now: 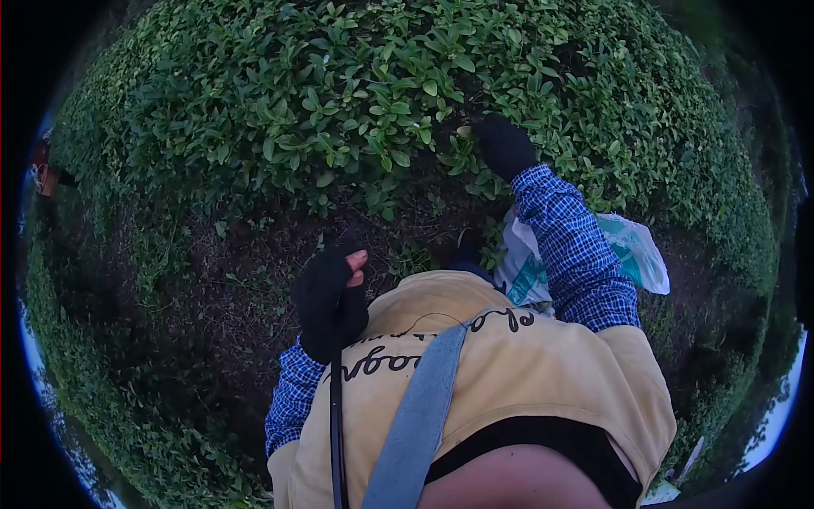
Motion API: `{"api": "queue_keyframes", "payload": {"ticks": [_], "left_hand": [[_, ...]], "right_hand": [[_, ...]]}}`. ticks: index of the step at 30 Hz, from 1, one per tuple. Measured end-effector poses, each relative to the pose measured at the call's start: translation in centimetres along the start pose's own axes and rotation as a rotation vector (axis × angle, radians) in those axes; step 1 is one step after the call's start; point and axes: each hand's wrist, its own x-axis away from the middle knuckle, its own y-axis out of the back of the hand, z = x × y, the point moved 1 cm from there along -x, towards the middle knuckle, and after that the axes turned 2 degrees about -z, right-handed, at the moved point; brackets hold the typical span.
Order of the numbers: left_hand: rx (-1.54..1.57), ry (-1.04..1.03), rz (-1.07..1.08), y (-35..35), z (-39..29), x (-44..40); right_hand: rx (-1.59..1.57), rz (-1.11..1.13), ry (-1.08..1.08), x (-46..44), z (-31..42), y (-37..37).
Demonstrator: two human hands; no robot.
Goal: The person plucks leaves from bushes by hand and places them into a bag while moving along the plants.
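My right hand (504, 148), in a black glove, reaches to the near edge of a leafy green bush (386, 106). Its fingers are dark against the leaves, so whether they grip a shoot cannot be made out. My left hand (329, 301) is held in front of my body at the left, over the soil. It wears a black glove with bare fingertips showing, and the fingers are curled in. What lies inside them, if anything, is hidden. Under this hand a narrow black strap (337, 424) runs down over my tan top.
A white and green plastic bag (640, 254) hangs or stands under my right forearm, partly hidden by the sleeve. Dark soil (246, 297) with small weeds lies before me. More bushes curve round both sides. A wide grey strap (420, 416) crosses my chest.
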Motion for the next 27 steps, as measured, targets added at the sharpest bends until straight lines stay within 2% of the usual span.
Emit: {"api": "queue_keyframes", "payload": {"ticks": [2, 5, 6, 7, 9, 10, 13, 15, 17, 18, 20, 25, 27], "left_hand": [[-0.073, -0.055, -0.016, 0.5, -0.5, -0.1], [-0.083, 0.013, -0.02, 1.1, -0.6, 0.6], [-0.089, 0.015, -0.033, 1.3, -0.5, 0.7], [-0.082, 0.022, -0.038, 1.6, -0.4, 0.9], [-0.089, 0.038, -0.058, 2.1, -0.4, 1.5], [-0.115, 0.04, -0.07, 2.3, -0.3, 1.7], [-0.167, 0.062, -0.078, 3.0, -0.6, 2.5], [-0.202, 0.067, -0.1, 3.2, -0.5, 2.9], [-0.133, 0.089, -0.105, 3.6, -0.4, 3.8], [-0.143, 0.102, -0.111, 3.8, -0.5, 4.1], [-0.131, 0.127, -0.148, 4.1, -0.7, 4.5], [-0.189, 0.141, -0.213, 5.2, -1.0, 5.8], [-0.192, 0.164, -0.212, 5.5, -0.9, 6.4]], "right_hand": [[-0.004, 0.023, -0.031, -0.2, -0.2, -0.5], [-0.149, -0.051, 0.034, -0.3, -2.1, -3.3], [-0.623, 0.113, -0.334, -0.2, -0.2, -1.0], [-0.622, 0.118, -0.319, 0.1, 0.1, -0.7], [-0.952, 0.137, -0.397, 0.5, 0.2, -0.6], [-0.948, 0.15, -0.38, 0.1, 0.9, -0.6], [-0.684, -0.015, 0.039, -0.1, 4.5, -0.2], [-0.914, 0.231, -0.178, -1.6, 6.4, -2.3], [-0.604, 0.078, -0.102, -3.1, 10.0, -2.8], [-0.609, 0.091, -0.091, -3.8, 10.9, -3.6], [-0.243, 0.11, 0.034, -5.2, 12.0, -5.5], [-0.104, 0.054, 0.102, -5.1, 12.9, -7.9], [-0.145, 0.012, 0.046, -5.2, 12.6, -8.2]]}}
